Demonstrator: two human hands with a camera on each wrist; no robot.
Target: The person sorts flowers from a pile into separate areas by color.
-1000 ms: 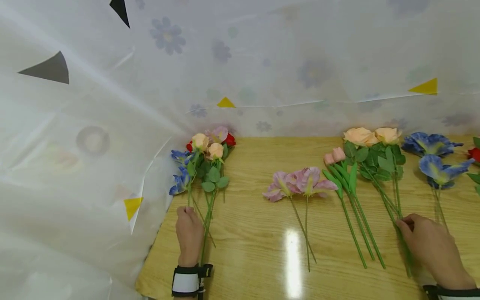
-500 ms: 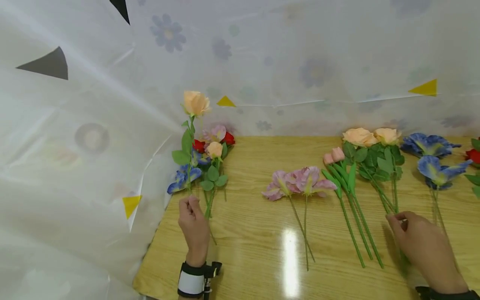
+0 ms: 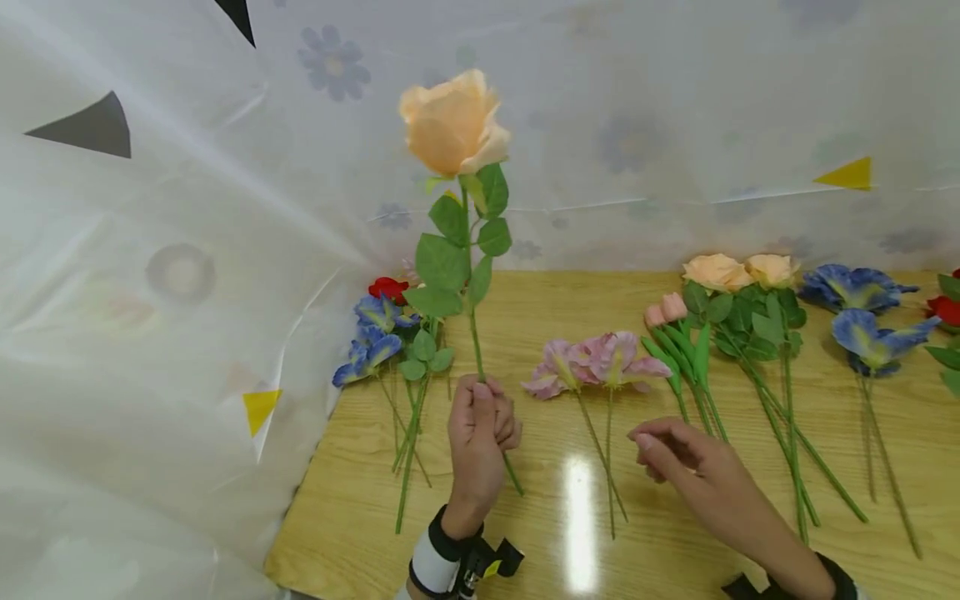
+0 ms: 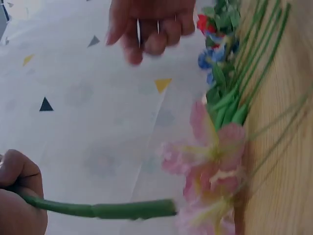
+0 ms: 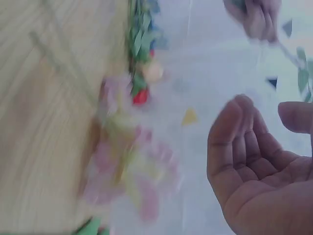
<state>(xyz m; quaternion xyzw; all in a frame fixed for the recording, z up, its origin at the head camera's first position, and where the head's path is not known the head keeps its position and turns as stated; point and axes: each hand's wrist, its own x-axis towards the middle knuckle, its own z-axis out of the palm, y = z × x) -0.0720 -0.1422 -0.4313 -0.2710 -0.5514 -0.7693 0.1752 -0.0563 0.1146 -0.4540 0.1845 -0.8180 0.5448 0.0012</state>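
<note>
Raised over the table in the head view is a peach rose (image 3: 453, 125) with green leaves, held upright. My left hand (image 3: 480, 442) grips its stem, whose lower end sticks out below the fist. The left wrist view shows that cut stem end (image 4: 132, 210) coming from the curled fingers. To the right hovers my right hand (image 3: 697, 475), palm turned inward, fingers loosely bent, holding nothing; its bare palm (image 5: 264, 186) shows in the right wrist view. Between the hands lie two pink-purple flowers (image 3: 611, 358), their stems crossing.
At the left, a bunch has blue flowers (image 3: 367, 350), a red rose (image 3: 387, 288) and green stems. Pink tulips (image 3: 665, 310), peach roses (image 3: 716, 272), blue flowers (image 3: 855, 287) and a red flower (image 3: 947, 310) lie along the right. White patterned sheeting (image 3: 637, 100) stands behind the table.
My left hand has lifted the peach rose from the left bunch and carried it right and nearer. My right hand has let go of the peach rose stems and moved left.
</note>
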